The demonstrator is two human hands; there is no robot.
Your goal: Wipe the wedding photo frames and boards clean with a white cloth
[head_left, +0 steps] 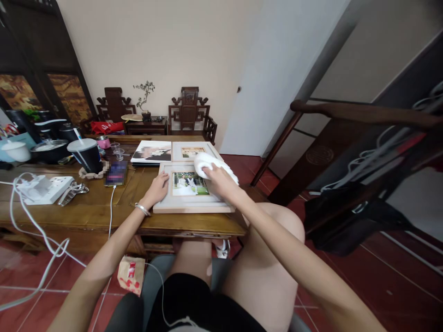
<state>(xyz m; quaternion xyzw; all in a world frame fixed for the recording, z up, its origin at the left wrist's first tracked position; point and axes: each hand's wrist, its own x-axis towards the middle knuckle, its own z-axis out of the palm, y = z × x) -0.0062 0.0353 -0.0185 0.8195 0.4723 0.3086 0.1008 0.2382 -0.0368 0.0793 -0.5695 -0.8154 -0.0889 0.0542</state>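
A light-framed picture (159,203) lies flat near the table's front edge, with a photo of people outdoors on grass inside a wide pale border. At its left edge is my left hand (159,186), a silver bangle on the wrist, with the fingers closed against the frame's side. A bunched white cloth (204,161) is gripped in my right hand (219,182), over the picture's right part. The hand and cloth cover that side of the picture. Behind it lies a second framed picture (176,148), partly hidden, beside a stack topped by a photo print (152,151).
On the wooden table (128,212), to the left, are a phone (116,174) on a white cable, a dark cup with a straw (85,154), and a white power strip (51,190). A wooden chair (321,152) stands close on the right. A paper bag (131,275) sits below the table edge.
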